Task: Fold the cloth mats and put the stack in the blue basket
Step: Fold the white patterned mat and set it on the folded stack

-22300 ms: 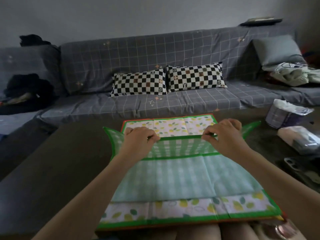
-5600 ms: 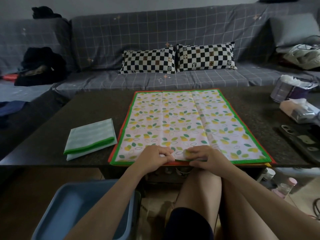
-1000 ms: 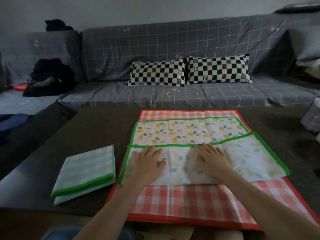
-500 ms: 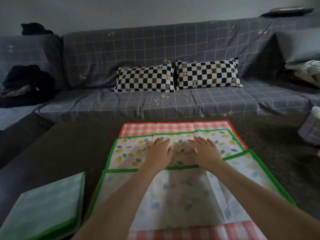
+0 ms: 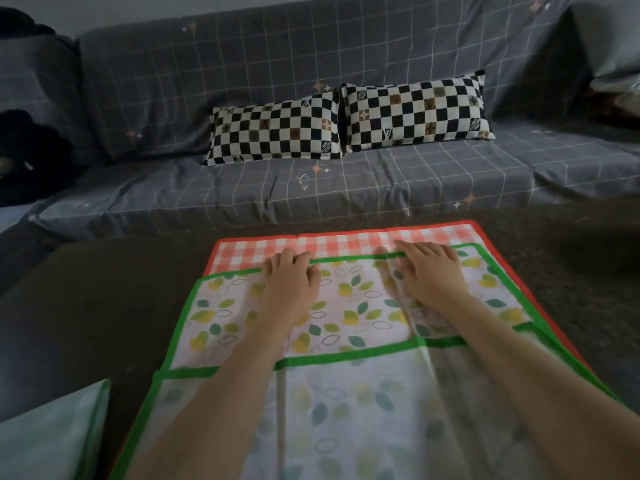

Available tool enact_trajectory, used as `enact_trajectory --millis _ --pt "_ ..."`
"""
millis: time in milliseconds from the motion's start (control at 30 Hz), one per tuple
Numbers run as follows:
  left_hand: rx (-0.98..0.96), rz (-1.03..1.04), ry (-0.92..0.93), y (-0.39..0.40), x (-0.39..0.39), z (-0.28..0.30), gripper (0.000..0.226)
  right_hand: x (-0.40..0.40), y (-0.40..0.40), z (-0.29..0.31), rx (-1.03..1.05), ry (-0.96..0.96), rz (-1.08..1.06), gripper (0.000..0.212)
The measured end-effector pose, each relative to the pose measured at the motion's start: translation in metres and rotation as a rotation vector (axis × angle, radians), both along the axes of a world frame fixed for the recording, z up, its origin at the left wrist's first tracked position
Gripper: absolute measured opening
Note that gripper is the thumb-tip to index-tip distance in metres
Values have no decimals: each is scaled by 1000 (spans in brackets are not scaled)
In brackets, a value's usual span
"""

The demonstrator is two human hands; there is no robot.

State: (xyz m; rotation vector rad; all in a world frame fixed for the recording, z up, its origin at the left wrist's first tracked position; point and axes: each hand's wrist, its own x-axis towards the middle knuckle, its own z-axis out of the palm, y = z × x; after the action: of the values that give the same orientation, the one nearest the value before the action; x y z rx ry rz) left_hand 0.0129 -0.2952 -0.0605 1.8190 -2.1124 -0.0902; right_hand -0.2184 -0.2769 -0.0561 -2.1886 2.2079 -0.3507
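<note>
A leaf-print mat with a green border (image 5: 346, 306) lies on a red check mat (image 5: 346, 241) on the dark table (image 5: 104, 306). Its near part is folded over, pale side up (image 5: 346, 410). My left hand (image 5: 291, 282) rests at the mat's far green edge, fingers curled onto that edge. My right hand (image 5: 433, 275) lies flat, palm down, with its fingertips over the same edge and touching the red check mat. A folded green mat (image 5: 52, 434) sits at the bottom left. The blue basket is out of view.
A grey grid-pattern sofa (image 5: 346, 188) runs behind the table, with two black-and-white checked pillows (image 5: 277, 129) (image 5: 415, 112) on it. Dark clothing (image 5: 27, 157) is piled at the sofa's left end.
Both hands have slid forward from the middle of the leaf-print mat to its far green edge. The left fingers have curled onto that edge. The view has leaned closer.
</note>
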Motion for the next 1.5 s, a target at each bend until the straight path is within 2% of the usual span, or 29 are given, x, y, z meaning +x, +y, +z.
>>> enact_trajectory --millis 200,433,567,733,933,1033,1200,1500 --pt "-129 18 21 -1 -1 1 30 -2 -3 1 -50 -58 -10 32" --pt "-262 -76 103 11 10 47 20 -19 10 31 -293 -202 57 19" --pt "-334 -137 78 36 16 88 20 -23 37 72 -381 -135 79 19" --pt "-317 -192 66 88 28 123 21 -25 92 113 -423 -29 124 21" --pt "-239 -266 58 172 38 142 17 -29 166 121 -434 25 226 13" --pt "-186 -282 42 206 43 136 17 -30 200 117 -421 65 227 10" --pt "-130 -299 37 242 49 103 14 -25 246 92 -380 26 251 6" --pt "-98 -334 75 274 50 32 14 -22 279 36 -164 -62 256 16"
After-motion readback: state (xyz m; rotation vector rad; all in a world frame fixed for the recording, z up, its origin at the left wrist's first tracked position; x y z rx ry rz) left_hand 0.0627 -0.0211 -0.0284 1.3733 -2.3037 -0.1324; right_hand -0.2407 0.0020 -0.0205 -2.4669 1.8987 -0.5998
